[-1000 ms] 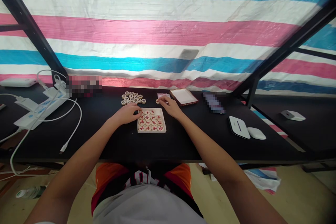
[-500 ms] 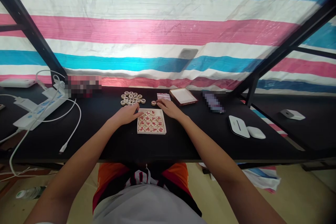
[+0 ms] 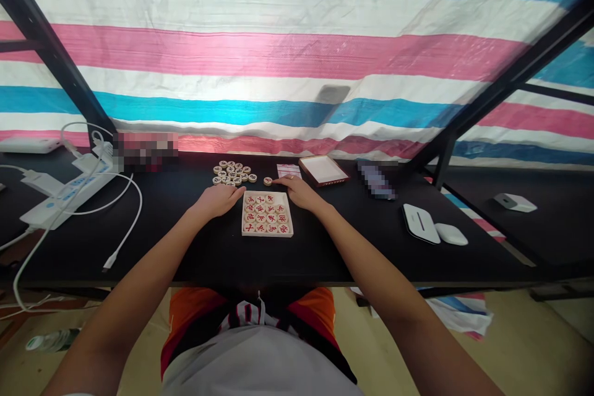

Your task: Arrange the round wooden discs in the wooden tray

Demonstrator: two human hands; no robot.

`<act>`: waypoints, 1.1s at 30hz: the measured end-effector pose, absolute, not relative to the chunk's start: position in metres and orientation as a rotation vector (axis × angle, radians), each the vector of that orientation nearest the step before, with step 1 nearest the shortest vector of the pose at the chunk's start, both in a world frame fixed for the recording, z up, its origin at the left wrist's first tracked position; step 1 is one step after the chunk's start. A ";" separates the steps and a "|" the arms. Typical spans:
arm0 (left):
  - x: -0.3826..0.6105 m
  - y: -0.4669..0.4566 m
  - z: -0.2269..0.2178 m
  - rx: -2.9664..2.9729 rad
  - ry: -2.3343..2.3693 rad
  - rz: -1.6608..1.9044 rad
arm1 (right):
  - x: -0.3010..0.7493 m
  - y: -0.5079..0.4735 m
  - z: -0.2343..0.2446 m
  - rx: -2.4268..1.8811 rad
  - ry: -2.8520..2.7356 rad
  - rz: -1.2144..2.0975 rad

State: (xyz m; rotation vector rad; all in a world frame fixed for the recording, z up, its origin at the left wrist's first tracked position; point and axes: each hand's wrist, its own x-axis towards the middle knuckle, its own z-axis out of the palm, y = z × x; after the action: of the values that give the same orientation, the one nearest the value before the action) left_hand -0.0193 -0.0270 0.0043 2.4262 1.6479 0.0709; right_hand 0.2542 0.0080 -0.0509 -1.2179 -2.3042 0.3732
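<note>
A shallow white box point(image 3: 244, 230) on the table holds rows of round xiangqi pieces with red characters. My left hand point(image 3: 218, 199) rests on the table by the box's upper left corner, holding nothing, its fingers loosely extended. Beyond the box lies a single red-marked xiangqi piece point(image 3: 268, 181). My right hand point(image 3: 301, 193) reaches past the upper right corner, fingers stretched out, with a fingertip at the right side of that piece. Behind my left hand is a cluster of dark-marked xiangqi pieces point(image 3: 234, 170); the nearest ones are partly covered by the hand.
A box lid point(image 3: 323, 170) lies inside up, beside a printed paper point(image 3: 288, 170). Farther right are a blurred-out object point(image 3: 377, 180), a white flat device point(image 3: 421, 223) and a white mouse-like object point(image 3: 451, 234). At left, a power strip point(image 3: 69, 195) trails white cables.
My left hand has drawn back to the left, off the piece in the box's upper left corner. The single piece has shifted slightly left, with my right fingertips following it.
</note>
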 end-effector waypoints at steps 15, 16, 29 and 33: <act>-0.026 -0.018 -0.001 2.510 1.408 0.275 | 0.250 0.004 -0.049 -1.242 -2.337 0.324; -0.025 -0.019 -0.001 2.510 1.397 0.276 | 0.249 0.004 -0.048 -1.242 -2.331 0.325; -0.021 -0.024 -0.002 2.511 1.228 0.338 | 0.242 -0.007 -0.032 -1.210 -2.298 0.456; -0.020 -0.024 0.000 2.519 1.226 0.321 | 0.234 -0.009 -0.034 -1.268 -2.246 0.503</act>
State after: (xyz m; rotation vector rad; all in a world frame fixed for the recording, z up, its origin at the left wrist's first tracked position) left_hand -0.0204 -0.0242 0.0003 2.5191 1.2264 0.3208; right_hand 0.2344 -0.0087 -0.0336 -1.2682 -2.2461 0.5025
